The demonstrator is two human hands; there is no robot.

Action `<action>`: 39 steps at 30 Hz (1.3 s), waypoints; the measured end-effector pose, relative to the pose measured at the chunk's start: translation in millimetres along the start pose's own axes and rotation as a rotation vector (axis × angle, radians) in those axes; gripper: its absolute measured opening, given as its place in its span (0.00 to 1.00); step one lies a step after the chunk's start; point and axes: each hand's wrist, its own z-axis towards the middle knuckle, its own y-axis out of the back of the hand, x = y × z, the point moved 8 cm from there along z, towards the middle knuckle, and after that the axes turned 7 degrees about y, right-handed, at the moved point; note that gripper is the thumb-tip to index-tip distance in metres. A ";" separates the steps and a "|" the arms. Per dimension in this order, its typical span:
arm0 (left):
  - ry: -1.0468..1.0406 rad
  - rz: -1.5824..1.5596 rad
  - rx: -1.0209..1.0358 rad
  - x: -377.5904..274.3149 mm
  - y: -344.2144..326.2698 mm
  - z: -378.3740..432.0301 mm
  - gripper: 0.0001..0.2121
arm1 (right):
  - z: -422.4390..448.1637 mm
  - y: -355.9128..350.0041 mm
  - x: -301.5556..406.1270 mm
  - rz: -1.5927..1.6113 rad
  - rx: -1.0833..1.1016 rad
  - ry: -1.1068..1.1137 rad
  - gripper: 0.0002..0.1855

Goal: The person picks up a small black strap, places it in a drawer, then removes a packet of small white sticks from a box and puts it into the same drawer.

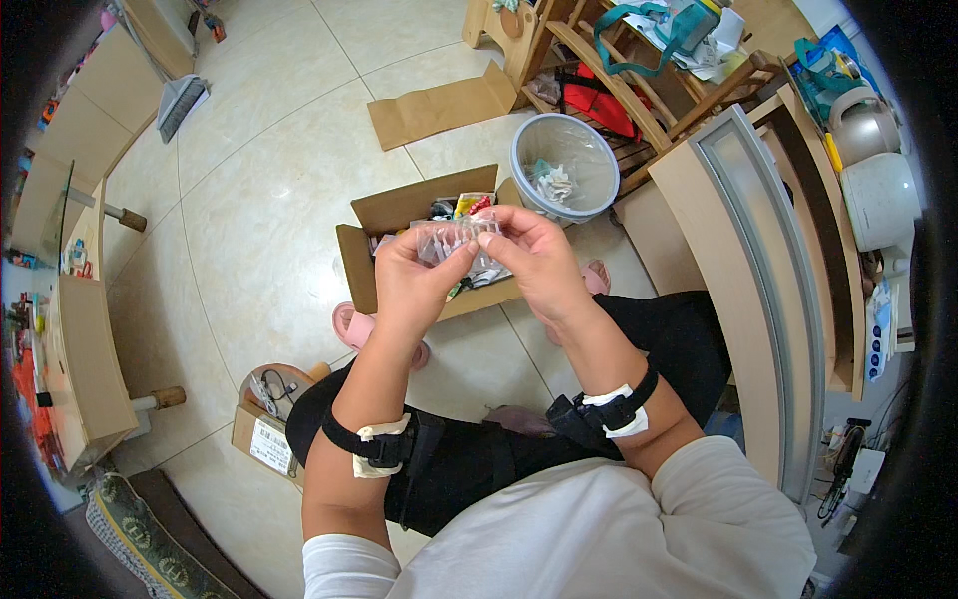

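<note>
Both hands hold a small clear plastic packet (453,238) with several slim pale pieces inside; what they are is too small to tell. My left hand (419,273) pinches its left end between thumb and fingers. At the right end, my right hand (533,251) grips it with the thumb on top. Directly beneath the hands, an open cardboard box (419,192) stands on the floor, its flaps spread. Mixed small items lie in it, among them a yellow and red packet (473,204). My hands and the packet hide much of the box's contents.
A lidless waste bin (516,161) with a clear liner and crumpled tissue stands just beyond the box. Flat brown cardboard (441,108) lies farther out. A wooden cabinet (718,247) rises at right, a desk (82,359) at left. A small carton (251,438) sits beside my left leg.
</note>
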 end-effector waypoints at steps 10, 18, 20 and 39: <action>-0.034 0.029 0.032 1.6 0.9 2.2 0.04 | 3.4 0.7 -3.1 -0.016 0.050 -0.199 0.09; -0.177 0.290 0.079 -9.9 -2.6 0.0 0.04 | 10.5 12.3 7.7 -0.347 0.171 -0.168 0.06; -0.123 0.272 0.054 -1.5 1.4 1.6 0.04 | 11.3 11.4 8.3 -0.362 0.157 -0.146 0.06; -0.042 0.068 0.093 -1.1 -2.9 3.2 0.09 | 2.1 5.6 -21.5 0.164 -0.015 -0.346 0.09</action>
